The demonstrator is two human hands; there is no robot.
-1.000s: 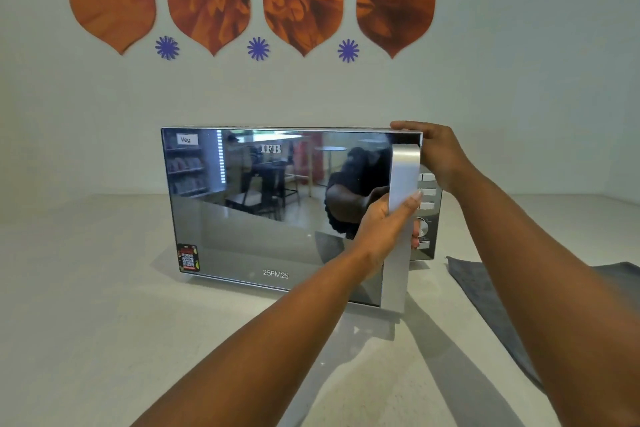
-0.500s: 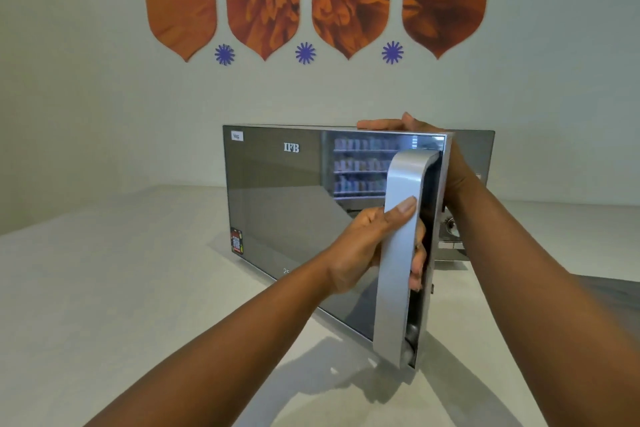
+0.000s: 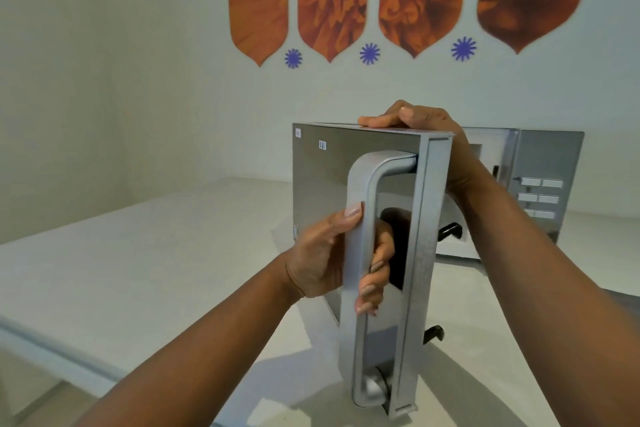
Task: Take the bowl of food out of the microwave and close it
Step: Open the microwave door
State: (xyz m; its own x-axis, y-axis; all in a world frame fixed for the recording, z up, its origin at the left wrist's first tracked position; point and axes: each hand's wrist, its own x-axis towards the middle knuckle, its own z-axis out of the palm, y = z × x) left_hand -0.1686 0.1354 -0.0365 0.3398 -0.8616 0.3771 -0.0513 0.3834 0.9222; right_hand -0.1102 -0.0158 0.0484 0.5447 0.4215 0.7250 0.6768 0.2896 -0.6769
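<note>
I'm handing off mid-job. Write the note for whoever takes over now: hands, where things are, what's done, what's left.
Left hand: closed in a grip on the door handle, fingers wrapped through it.
Right hand: resting on the top edge of the microwave door, steadying it.
Microwave sits on the pale counter; its door is swung wide open toward the camera, control panel visible at the right.
Bowl of food: not visible; the door and right arm hide the cavity.
Done: door opened.
Left: free a hand, take the bowl out, set it down, shut the door.
</note>
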